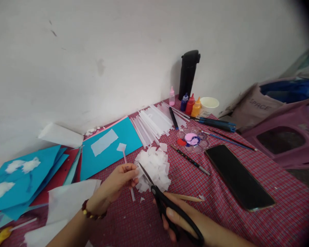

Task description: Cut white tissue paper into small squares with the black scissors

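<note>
Containers first: black flask [188,73] upright by the wall, lid on, contents not visible. In front of it stands a row of small squeeze bottles [190,104], pink, blue, red and orange liquid. The white cup [209,103] is just beside the orange one; can't see inside. The clear palette [193,140] has pink, red and blue paint in its wells. Materials: the surface [221,212] wears a red checked cloth. A fan of flat white paper strips [153,123] lies near the wall, with a fluffy heap of cut white squares [154,166] mid-surface. There are glossy cyan card sheets [110,145] on the left, some carrying torn white patches. A black slab phone [238,176] lies flat on the right, thin brushes between it and the palette, and a wooden stick [186,197] sits by the heap. Hands: left hand [115,187] is closed in a pinch on a thin pale strip [124,156], held over the cloth just left of the heap. Right hand [180,219] has its fingers through the loops of the black scissors [167,202], gripping them; the blades point up-left and the tips meet the strip at the left fingertips.
</note>
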`<state>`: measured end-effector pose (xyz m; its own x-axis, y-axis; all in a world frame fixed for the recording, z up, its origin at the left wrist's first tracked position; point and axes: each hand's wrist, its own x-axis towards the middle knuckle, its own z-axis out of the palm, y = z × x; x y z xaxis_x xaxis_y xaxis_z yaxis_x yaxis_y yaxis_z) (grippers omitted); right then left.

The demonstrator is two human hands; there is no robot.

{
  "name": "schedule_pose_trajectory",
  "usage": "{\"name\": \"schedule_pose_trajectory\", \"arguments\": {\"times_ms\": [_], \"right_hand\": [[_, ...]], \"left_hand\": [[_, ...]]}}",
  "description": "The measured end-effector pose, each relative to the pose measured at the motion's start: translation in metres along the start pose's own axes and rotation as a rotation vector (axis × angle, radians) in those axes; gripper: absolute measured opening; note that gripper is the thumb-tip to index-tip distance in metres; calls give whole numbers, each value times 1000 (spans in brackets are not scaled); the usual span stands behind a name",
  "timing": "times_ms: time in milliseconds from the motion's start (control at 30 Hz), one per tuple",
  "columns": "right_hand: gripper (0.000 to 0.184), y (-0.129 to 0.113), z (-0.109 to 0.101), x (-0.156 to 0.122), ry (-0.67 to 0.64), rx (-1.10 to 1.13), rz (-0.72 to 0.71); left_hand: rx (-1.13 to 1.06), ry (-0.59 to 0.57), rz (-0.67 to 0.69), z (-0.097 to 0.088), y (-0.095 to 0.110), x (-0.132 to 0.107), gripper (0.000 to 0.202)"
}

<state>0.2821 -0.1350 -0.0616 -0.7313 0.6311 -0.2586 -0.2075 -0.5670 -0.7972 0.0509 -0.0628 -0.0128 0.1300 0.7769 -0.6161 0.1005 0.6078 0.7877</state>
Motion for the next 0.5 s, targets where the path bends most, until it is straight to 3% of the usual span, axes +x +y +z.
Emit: {"name": "schedule_pose_trajectory", "arguments": {"times_ms": [333,500], "right_hand": [[54,-9,3,-2,87,-114,9],[61,-9,3,-3,155,-57,88]], "left_hand": [[22,8,-15,10,1,5,30],[28,-2,-27,13,3,9,27]]}}
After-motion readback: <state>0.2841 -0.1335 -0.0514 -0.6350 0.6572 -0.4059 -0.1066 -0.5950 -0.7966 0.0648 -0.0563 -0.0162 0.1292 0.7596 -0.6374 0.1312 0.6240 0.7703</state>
